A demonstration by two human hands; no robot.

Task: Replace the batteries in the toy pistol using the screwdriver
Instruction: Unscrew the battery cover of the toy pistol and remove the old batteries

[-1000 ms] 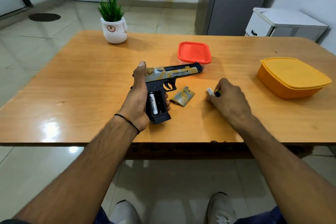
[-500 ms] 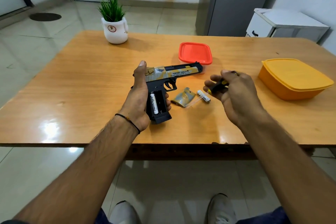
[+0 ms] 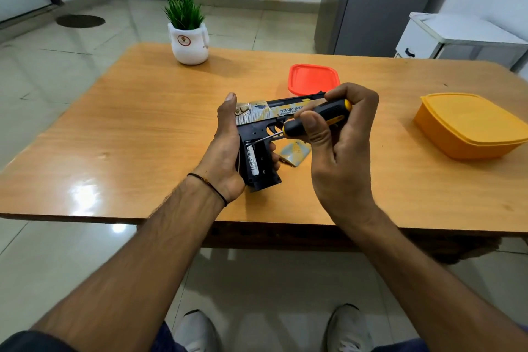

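A plant pot (image 3: pixel 189 44) stands far back on the table (image 3: pixel 114 134). The left hand (image 3: pixel 228 148) wraps around the toy pistol (image 3: pixel 265 120); its grip is open, with a battery (image 3: pixel 252 159) inside. The right hand (image 3: pixel 340 151) pinches the screwdriver (image 3: pixel 314 118), hiding the muzzle. The loose cover (image 3: pixel 294 153) is partly hidden. The tip is hard to see.

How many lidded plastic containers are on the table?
2: a red container behind the toy pistol, and an orange container at the right. None seems hidden.
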